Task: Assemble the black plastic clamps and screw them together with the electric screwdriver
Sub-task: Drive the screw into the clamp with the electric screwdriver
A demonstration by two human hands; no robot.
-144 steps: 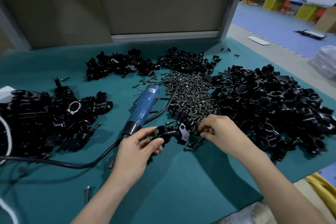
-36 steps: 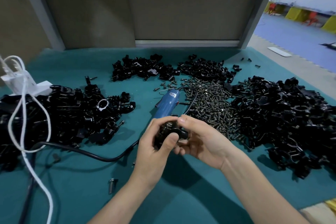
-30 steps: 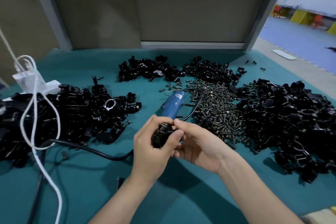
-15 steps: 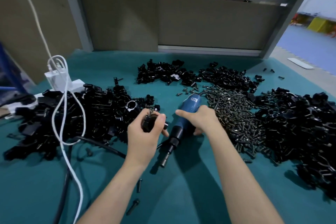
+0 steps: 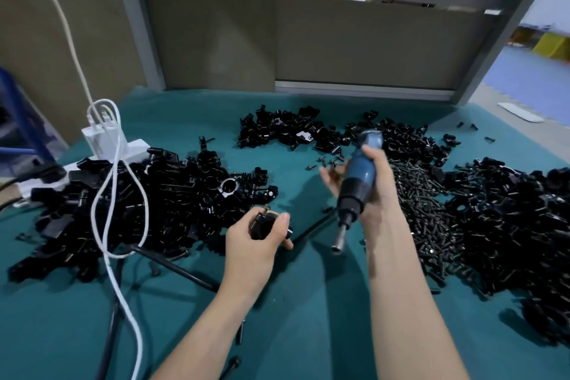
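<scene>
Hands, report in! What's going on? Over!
Left hand grips clamp. Right hand grips screwdriver, bit clear of clamp. Nothing blocks the bit.

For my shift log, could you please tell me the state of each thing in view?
Small black plastic clamp: gripped by the left hand, screw sticking up.
Blue electric screwdriver: held up in the right hand, bit down, clear of the clamp.
White wall charger: plugged into white power strip.
</scene>
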